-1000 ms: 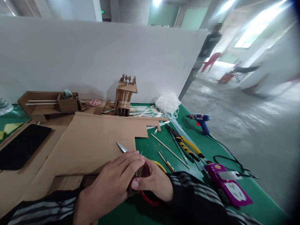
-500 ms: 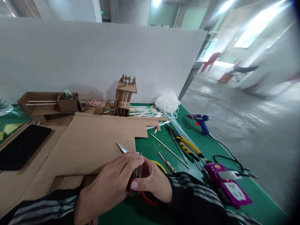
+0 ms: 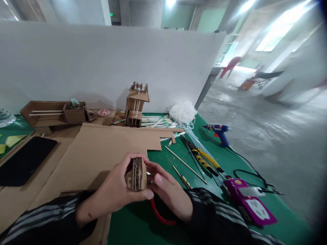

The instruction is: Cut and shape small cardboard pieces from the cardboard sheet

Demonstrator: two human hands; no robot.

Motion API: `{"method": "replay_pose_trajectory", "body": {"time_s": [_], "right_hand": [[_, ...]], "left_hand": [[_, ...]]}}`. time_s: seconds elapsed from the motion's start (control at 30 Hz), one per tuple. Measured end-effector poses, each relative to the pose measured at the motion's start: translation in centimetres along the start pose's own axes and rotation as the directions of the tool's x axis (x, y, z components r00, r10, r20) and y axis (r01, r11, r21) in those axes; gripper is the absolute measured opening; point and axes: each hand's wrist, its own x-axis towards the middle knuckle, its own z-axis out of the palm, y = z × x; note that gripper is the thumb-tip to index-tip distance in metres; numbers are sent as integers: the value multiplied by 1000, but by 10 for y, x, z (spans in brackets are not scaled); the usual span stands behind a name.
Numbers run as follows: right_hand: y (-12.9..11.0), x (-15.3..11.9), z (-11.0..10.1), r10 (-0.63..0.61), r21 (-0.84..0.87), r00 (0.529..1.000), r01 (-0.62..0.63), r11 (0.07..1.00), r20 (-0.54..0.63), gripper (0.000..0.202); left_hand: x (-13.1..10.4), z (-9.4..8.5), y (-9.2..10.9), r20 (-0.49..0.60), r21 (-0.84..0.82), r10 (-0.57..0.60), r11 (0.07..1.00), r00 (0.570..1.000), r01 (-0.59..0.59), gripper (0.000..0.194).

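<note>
one cardboard sheet (image 3: 107,146): flat, spreading from your hands toward eleven o'clock.
left hand (image 3: 112,185): wraps your cardboard stack (image 3: 138,174), thumb at six o'clock, fingers over twelve.
right hand (image 3: 170,194): at the cardboard stack's four o'clock, fingers half curled; what they grasp is unclear.
cardboard stack: in your left hand, the nearer; corrugated end runs twelve to six, depth hidden.
red loop (image 3: 167,222): five o'clock from the cardboard stack, partly hidden by your right hand.
</note>
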Motion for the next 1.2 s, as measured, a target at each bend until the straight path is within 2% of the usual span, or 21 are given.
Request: {"method": "replay_pose_trajectory", "body": {"time_s": [0.07,0.13,0.23,0.3,0.4,0.5,0.63,0.77,0.93,1.03,1.2], "right_hand": [[-3,-1,0,-61,-106,996,54,993,-66,56],[-5,-3,-1,-178,-305,982,149,941,-70,54],[-7,-7,0,-353,-592,934,311,743,48,59],[-7,-9,0,-415,-684,899,389,617,137,67],[-6,-8,-3,-433,-741,878,426,519,202,72],[-8,-4,-9,-413,-789,867,452,417,278,78],[-12,2,-17,-337,-796,821,550,252,461,95],[-12,3,-15,-270,-775,806,586,236,527,96],[-6,3,-12,-301,-756,791,605,250,533,86],[-6,4,-11,-323,-745,786,610,269,527,81],[-8,3,-7,-327,-765,814,571,297,480,73]], "left_hand": [[4,-1,1,15,-238,-59,969,998,61,64],[7,-1,1,36,-424,-108,899,993,113,60],[7,1,0,77,-584,-198,785,977,205,58],[6,2,0,109,-631,-270,724,957,277,60],[6,2,-1,155,-654,-322,675,934,342,65],[7,0,-3,263,-611,-282,692,923,385,64],[8,1,-7,386,-545,-166,752,907,370,61],[9,6,-5,456,-547,-59,769,888,332,59],[11,10,2,498,-582,30,752,867,309,60],[11,11,2,502,-575,22,756,865,314,57],[10,10,-3,521,-551,-19,757,853,353,56]]}}
